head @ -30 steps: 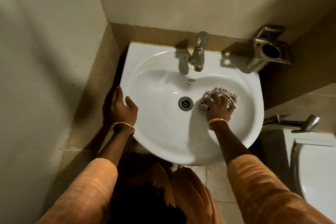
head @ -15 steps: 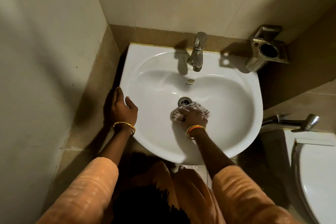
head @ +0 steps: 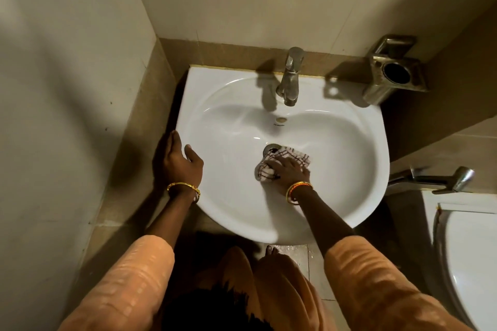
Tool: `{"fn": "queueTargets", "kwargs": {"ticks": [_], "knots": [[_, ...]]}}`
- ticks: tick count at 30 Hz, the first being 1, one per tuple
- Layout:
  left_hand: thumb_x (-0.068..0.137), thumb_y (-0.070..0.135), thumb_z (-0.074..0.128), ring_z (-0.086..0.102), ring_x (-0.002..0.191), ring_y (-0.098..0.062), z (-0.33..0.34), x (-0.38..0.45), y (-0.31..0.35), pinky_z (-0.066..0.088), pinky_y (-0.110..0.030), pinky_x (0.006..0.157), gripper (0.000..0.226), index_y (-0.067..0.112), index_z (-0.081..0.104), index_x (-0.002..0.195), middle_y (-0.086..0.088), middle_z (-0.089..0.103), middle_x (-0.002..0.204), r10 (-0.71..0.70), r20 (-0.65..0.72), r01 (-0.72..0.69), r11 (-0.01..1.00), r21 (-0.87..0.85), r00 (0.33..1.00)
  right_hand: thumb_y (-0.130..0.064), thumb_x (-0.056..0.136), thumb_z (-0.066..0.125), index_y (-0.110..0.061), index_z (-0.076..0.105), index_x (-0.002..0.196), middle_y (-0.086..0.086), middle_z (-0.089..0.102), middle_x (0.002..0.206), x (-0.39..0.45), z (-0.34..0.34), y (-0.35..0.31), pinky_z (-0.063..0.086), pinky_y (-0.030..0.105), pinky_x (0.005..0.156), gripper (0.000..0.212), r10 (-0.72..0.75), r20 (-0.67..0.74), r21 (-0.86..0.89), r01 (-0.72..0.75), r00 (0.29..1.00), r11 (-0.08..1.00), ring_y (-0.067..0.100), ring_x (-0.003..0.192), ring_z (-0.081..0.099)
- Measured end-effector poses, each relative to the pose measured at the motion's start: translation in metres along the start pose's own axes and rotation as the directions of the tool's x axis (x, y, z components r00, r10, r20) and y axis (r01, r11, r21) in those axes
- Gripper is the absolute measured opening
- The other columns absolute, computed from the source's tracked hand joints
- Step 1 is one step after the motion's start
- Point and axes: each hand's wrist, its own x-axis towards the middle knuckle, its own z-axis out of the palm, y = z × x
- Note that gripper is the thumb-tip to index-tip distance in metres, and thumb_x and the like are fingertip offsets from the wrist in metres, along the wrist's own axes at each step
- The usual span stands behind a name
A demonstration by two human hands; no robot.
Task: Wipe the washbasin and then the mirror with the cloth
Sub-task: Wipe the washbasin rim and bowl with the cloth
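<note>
A white washbasin (head: 349, 142) hangs on the back wall under a steel tap (head: 290, 80). My right hand (head: 289, 173) presses a white cloth with dark checks (head: 269, 169) flat on the bowl's bottom, just below and right of the drain (head: 271, 148), which the cloth partly covers. My left hand (head: 178, 162) rests on the basin's left rim, fingers over the edge, holding no cloth. No mirror is in view.
A metal holder (head: 395, 72) is fixed to the wall at the basin's back right. A hand sprayer (head: 441, 179) and a white toilet (head: 468, 263) stand close on the right. A tiled wall (head: 67, 88) closes in the left side.
My right hand slid the cloth from the bowl's right side leftward to the drain, then a little back to the right. My left hand has stayed on the rim.
</note>
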Motion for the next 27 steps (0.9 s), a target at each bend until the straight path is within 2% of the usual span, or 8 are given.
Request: {"fn": "queueTargets", "kwargs": {"ticks": [5, 8, 10, 12, 16, 20, 23, 27], "knots": [[0.084, 0.019, 0.045, 0.05, 0.126, -0.034, -0.001, 0.001, 0.0, 0.041, -0.041, 0.105, 0.05, 0.001, 0.052, 0.13, -0.018, 0.053, 0.135, 0.0, -0.002, 0.0, 1.0, 0.014, 1.0, -0.032, 0.092, 0.047, -0.041, 0.029, 0.145, -0.01, 0.005, 0.161, 0.017, -0.008, -0.02, 0.002, 0.061, 0.115, 0.056, 0.07, 0.032, 0.021, -0.07, 0.997, 0.997, 0.024, 0.148, -0.003], [0.084, 0.018, 0.046, 0.05, 0.126, -0.034, 0.0, 0.002, -0.002, 0.042, -0.044, 0.105, 0.049, 0.001, 0.052, 0.13, -0.018, 0.054, 0.135, 0.006, 0.002, -0.006, 1.0, 0.023, 1.0, -0.045, 0.09, 0.043, -0.042, 0.028, 0.145, -0.011, 0.01, 0.16, 0.008, -0.006, -0.023, 0.005, 0.06, 0.114, 0.057, 0.012, 0.068, 0.0, -0.013, 0.998, 1.0, 0.023, 0.148, 0.003], [0.085, 0.017, 0.048, 0.049, 0.126, -0.035, 0.001, 0.001, -0.002, 0.041, -0.045, 0.105, 0.048, 0.001, 0.051, 0.13, -0.018, 0.053, 0.135, 0.007, 0.002, -0.007, 1.0, 0.022, 1.0, -0.056, 0.077, 0.032, -0.045, 0.029, 0.144, -0.013, 0.013, 0.159, -0.007, -0.012, -0.014, 0.01, 0.058, 0.114, 0.068, -0.039, 0.132, -0.033, 0.044, 0.99, 0.998, 0.022, 0.147, 0.008], [0.085, 0.016, 0.048, 0.049, 0.126, -0.035, 0.0, 0.0, -0.002, 0.041, -0.045, 0.104, 0.048, 0.002, 0.051, 0.131, -0.018, 0.053, 0.136, 0.013, 0.005, -0.013, 1.0, 0.027, 1.0, -0.052, 0.067, 0.026, -0.046, 0.03, 0.142, -0.015, 0.017, 0.158, -0.021, -0.011, 0.0, 0.015, 0.054, 0.114, 0.076, -0.071, 0.164, -0.057, 0.081, 0.984, 0.995, 0.022, 0.146, 0.013], [0.086, 0.016, 0.048, 0.048, 0.128, -0.035, 0.0, 0.0, -0.002, 0.04, -0.046, 0.105, 0.047, 0.002, 0.05, 0.132, -0.018, 0.052, 0.137, 0.013, 0.013, -0.013, 0.999, 0.038, 1.0, -0.047, 0.085, 0.038, -0.049, 0.033, 0.14, -0.016, 0.022, 0.157, -0.021, -0.02, 0.036, 0.018, 0.055, 0.113, 0.055, 0.034, 0.039, -0.182, -0.027, 0.999, 0.983, 0.021, 0.146, 0.014], [0.086, 0.014, 0.049, 0.047, 0.128, -0.035, 0.0, 0.002, -0.002, 0.039, -0.046, 0.106, 0.047, 0.002, 0.05, 0.132, -0.018, 0.051, 0.137, 0.022, 0.015, -0.023, 0.999, 0.039, 1.0, -0.022, 0.091, 0.046, -0.037, 0.025, 0.148, -0.009, 0.005, 0.161, 0.002, -0.035, 0.036, 0.004, 0.063, 0.115, 0.062, 0.048, -0.081, -0.412, -0.077, 0.996, 0.908, 0.028, 0.148, -0.007], [0.085, 0.015, 0.049, 0.048, 0.127, -0.036, 0.0, 0.002, -0.003, 0.04, -0.047, 0.104, 0.047, 0.002, 0.05, 0.131, -0.018, 0.052, 0.137, 0.032, 0.015, -0.032, 0.998, 0.056, 0.999, -0.022, 0.093, 0.044, -0.039, 0.029, 0.146, -0.007, 0.001, 0.162, 0.003, -0.04, 0.033, -0.005, 0.065, 0.113, 0.057, 0.01, -0.126, -0.515, -0.074, 0.992, 0.854, 0.034, 0.147, -0.01], [0.086, 0.016, 0.048, 0.047, 0.127, -0.035, 0.0, 0.002, -0.003, 0.039, -0.047, 0.104, 0.048, 0.003, 0.049, 0.132, -0.016, 0.05, 0.139, 0.037, 0.018, -0.038, 0.997, 0.067, 0.999, -0.028, 0.098, 0.035, -0.037, 0.019, 0.15, -0.003, -0.003, 0.162, -0.017, -0.057, 0.054, 0.003, 0.066, 0.114, 0.055, 0.22, -0.218, -0.498, -0.302, 0.951, 0.812, 0.041, 0.146, -0.008]]}}
